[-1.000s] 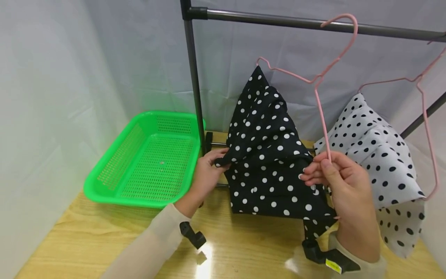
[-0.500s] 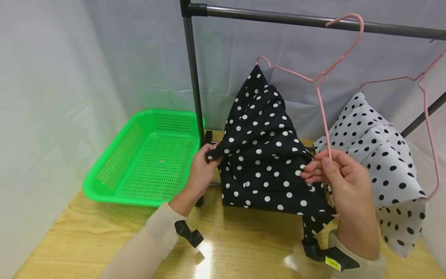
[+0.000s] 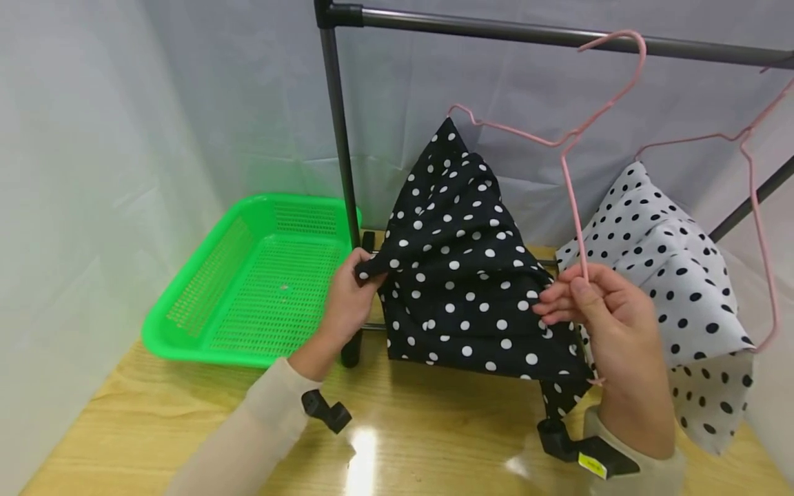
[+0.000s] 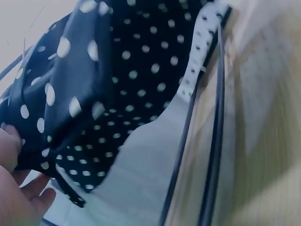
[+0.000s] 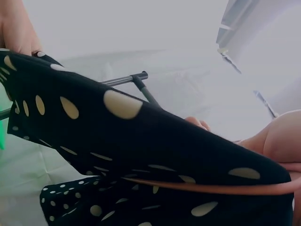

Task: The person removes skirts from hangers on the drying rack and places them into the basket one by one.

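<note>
Two hands work on one black polka-dot cloth (image 3: 462,275) that hangs draped over a pink wire hanger (image 3: 567,148). The left hand (image 3: 344,303) has its fingers (image 3: 358,262) curled round the cloth's left corner, pinching a bunched fold between thumb and fingertips; in the left wrist view the same dark spotted fabric (image 4: 94,94) spreads up and away from those fingers (image 4: 11,150). The right hand (image 3: 604,310) has its fingers (image 3: 555,303) drawn together, nearly closed, pinching the hanger's thin lower wire and the cloth's right edge at the same spot. The right wrist view shows the pink wire (image 5: 211,187) running under the fabric (image 5: 141,141) just beside that hand.

Above the right fingers, the hanger's stem rises to its hook, which sits on a dark metal rail (image 3: 496,31). Right of those fingers, close by, a white cloth with black dots (image 3: 670,255) hangs on a second pink hanger (image 3: 753,207). Left of the left fingers, beyond the rail's upright post (image 3: 338,158), a green perforated basket (image 3: 205,331) lies on the wooden counter (image 3: 434,441). The black cloth's lower hem hangs between the two hands, just above the counter.
</note>
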